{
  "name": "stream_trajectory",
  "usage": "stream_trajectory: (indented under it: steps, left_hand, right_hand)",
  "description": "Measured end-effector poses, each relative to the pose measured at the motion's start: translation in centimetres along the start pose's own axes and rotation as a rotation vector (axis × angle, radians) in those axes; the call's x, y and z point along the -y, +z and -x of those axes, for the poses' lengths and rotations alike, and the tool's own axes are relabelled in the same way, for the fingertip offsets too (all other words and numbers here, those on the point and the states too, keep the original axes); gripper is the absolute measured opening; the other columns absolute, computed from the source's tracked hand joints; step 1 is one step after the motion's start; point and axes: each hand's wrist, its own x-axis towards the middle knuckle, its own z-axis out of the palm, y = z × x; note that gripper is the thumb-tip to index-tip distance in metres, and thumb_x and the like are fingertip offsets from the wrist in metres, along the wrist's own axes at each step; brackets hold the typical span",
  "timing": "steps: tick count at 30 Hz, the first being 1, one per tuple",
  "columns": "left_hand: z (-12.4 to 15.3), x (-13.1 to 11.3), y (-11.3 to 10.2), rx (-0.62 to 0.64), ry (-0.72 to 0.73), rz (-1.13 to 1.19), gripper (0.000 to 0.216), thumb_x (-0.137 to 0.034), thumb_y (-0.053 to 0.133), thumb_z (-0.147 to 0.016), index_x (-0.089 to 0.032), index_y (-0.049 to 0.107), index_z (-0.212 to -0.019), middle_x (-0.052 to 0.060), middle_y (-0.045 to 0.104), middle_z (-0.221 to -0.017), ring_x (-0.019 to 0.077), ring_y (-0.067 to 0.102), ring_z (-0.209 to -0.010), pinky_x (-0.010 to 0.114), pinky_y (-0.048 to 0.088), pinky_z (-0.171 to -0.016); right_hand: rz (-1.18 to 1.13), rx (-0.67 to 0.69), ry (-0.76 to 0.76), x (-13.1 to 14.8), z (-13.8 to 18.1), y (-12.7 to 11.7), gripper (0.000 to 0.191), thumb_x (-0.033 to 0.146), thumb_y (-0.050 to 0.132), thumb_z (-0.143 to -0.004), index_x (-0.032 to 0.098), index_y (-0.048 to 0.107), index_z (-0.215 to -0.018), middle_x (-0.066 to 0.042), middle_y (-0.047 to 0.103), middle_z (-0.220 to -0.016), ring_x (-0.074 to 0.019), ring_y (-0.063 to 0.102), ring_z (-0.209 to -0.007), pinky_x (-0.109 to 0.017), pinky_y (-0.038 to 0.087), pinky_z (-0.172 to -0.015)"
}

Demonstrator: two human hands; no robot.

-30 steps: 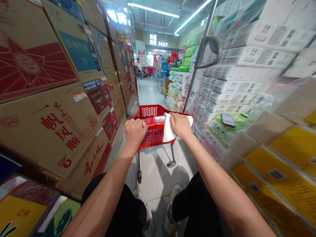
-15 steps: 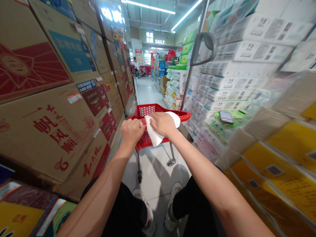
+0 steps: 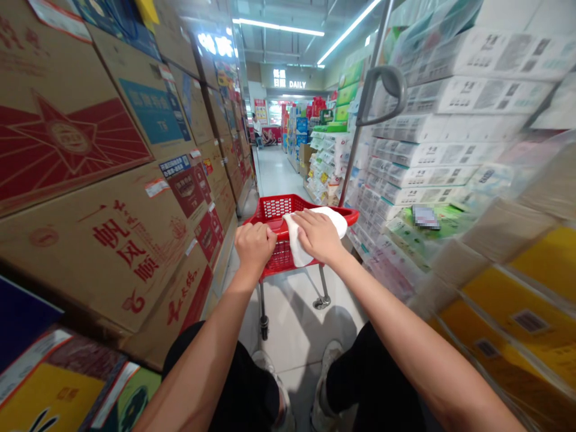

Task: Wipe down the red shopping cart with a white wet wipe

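Observation:
My left hand (image 3: pixel 255 247) is closed around the left part of the handle of a small red shopping cart (image 3: pixel 279 264). A white cloth (image 3: pixel 300 251) drapes over the handle bar, one end hanging down and the other spreading to the right. Over the cloth lies my right hand (image 3: pixel 318 235), its fingers bent around cloth and bar together. The red handle end (image 3: pixel 351 215) sticks out beyond the cloth on the right. A grey pole (image 3: pixel 354 159) with a loop grip (image 3: pixel 402 99) rises behind the cart's right side.
Stacked cardboard cartons (image 3: pixel 130 258) line the left side. Wrapped white paper packs (image 3: pixel 450 150) and yellow packs (image 3: pixel 508 300) pile up on the right. A tiled aisle (image 3: pixel 276 171) runs ahead, with a seated person (image 3: pixel 257 129) far off. My feet stand behind the cart's wheels (image 3: pixel 264 327).
My right hand and the cloth have slid a little to the right along the handle. My left hand keeps its grip. The whole view has shifted slightly.

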Motion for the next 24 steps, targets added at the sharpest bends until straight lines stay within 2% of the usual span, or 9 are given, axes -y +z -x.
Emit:
stream_trajectory:
  steps: [3,5,7,12,15,17,21,24]
  left_hand:
    - [0.0,-0.2,-0.1,0.011,0.006,-0.008,0.024,-0.022,0.047,-0.090,-0.021,0.057,-0.069,0.007,0.062,-0.068,0.0237,0.053,-0.074,0.040,0.029,-0.073]
    - [0.0,0.0,-0.3,0.016,0.025,-0.022,0.023,-0.023,0.048,-0.090,-0.021,0.057,-0.069,0.006,0.062,-0.069,0.0236,0.054,-0.074,0.040,0.030,-0.073]
    - [-0.1,0.3,-0.4,0.029,0.056,-0.021,0.022,-0.023,0.048,-0.091,-0.021,0.057,-0.071,0.006,0.063,-0.070,0.0235,0.054,-0.075,0.040,0.030,-0.074]
    - [-0.1,0.5,-0.4,0.063,0.040,0.018,0.024,-0.024,0.046,-0.092,-0.021,0.059,-0.071,0.008,0.065,-0.073,0.0243,0.054,-0.078,0.040,0.030,-0.074]
    - [-0.1,0.0,-0.2,0.060,-0.001,0.027,0.025,-0.024,0.046,-0.092,-0.021,0.058,-0.070,0.008,0.064,-0.072,0.0248,0.054,-0.078,0.041,0.029,-0.074]
    - [-0.1,-0.4,-0.1,0.052,-0.008,0.018,0.025,-0.024,0.046,-0.092,-0.021,0.057,-0.070,0.007,0.064,-0.071,0.0246,0.054,-0.078,0.041,0.030,-0.075]
    - [-0.2,-0.6,-0.4,0.043,0.032,0.010,0.024,-0.024,0.046,-0.094,-0.021,0.058,-0.073,0.007,0.064,-0.073,0.0241,0.055,-0.078,0.041,0.031,-0.075]
    - [-0.1,-0.2,-0.8,0.063,0.043,0.023,0.024,-0.024,0.044,-0.094,-0.021,0.059,-0.075,0.007,0.065,-0.075,0.0245,0.055,-0.079,0.040,0.031,-0.075]
  right_hand:
    - [-0.054,0.003,-0.095,2.8,-0.4,0.7,0.044,0.029,0.040,-0.101,0.019,0.056,-0.141,-0.009,0.056,-0.146,-0.0272,0.042,-0.141,-0.044,0.032,-0.113]
    - [-0.074,0.008,-0.121,3.5,-0.7,0.9,0.044,0.029,0.041,-0.100,0.019,0.057,-0.140,-0.009,0.057,-0.145,-0.0269,0.042,-0.141,-0.043,0.033,-0.114]
    - [-0.073,0.008,-0.108,2.8,-0.7,0.8,0.044,0.029,0.042,-0.100,0.019,0.057,-0.140,-0.008,0.056,-0.146,-0.0264,0.044,-0.140,-0.043,0.032,-0.115]
    - [-0.019,-0.026,0.065,-1.7,0.6,0.0,0.046,0.030,0.038,-0.101,0.020,0.055,-0.142,-0.008,0.056,-0.146,-0.0265,0.045,-0.140,-0.045,0.032,-0.116]
    - [0.006,-0.039,0.120,-2.5,1.6,-0.3,0.047,0.031,0.037,-0.101,0.020,0.055,-0.143,-0.007,0.054,-0.148,-0.0283,0.042,-0.142,-0.047,0.031,-0.117]
    - [0.009,-0.045,0.099,-1.2,1.9,-0.2,0.048,0.034,0.039,-0.101,0.019,0.054,-0.144,-0.007,0.052,-0.150,-0.0298,0.040,-0.143,-0.049,0.028,-0.118]
    - [-0.030,-0.010,-0.048,2.8,1.8,0.1,0.051,0.037,0.042,-0.099,0.018,0.052,-0.145,-0.008,0.050,-0.152,-0.0309,0.036,-0.145,-0.050,0.025,-0.119]
    - [-0.048,-0.005,-0.098,3.8,1.5,0.3,0.049,0.034,0.041,-0.099,0.019,0.052,-0.145,-0.006,0.051,-0.151,-0.0287,0.037,-0.145,-0.047,0.027,-0.119]
